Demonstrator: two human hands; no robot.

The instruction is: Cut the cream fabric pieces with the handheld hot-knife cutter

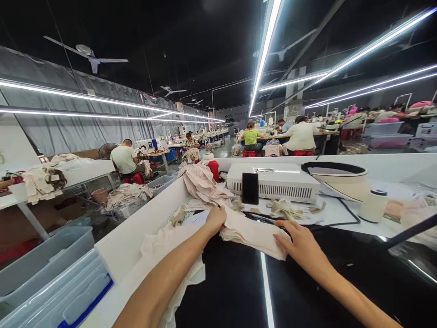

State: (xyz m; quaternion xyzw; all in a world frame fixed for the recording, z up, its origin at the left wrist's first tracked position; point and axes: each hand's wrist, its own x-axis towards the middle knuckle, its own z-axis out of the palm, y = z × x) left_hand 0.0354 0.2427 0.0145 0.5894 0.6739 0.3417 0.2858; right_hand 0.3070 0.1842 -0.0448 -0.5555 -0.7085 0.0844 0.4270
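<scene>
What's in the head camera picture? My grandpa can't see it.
A left hand and right hand touch opposite ends of a pale cloth stack over a glossy black tabletop. Behind, a dark phone stands before a white vented box; farther back, people sit working.

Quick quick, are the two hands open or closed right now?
Left hand: curled at the left end of the pale cloth stack; its grip is hidden, so I can't tell.
Right hand: open, at the stack's right end.

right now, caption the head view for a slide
Left hand and right hand at either end of pale cloth over black tabletop.
</scene>
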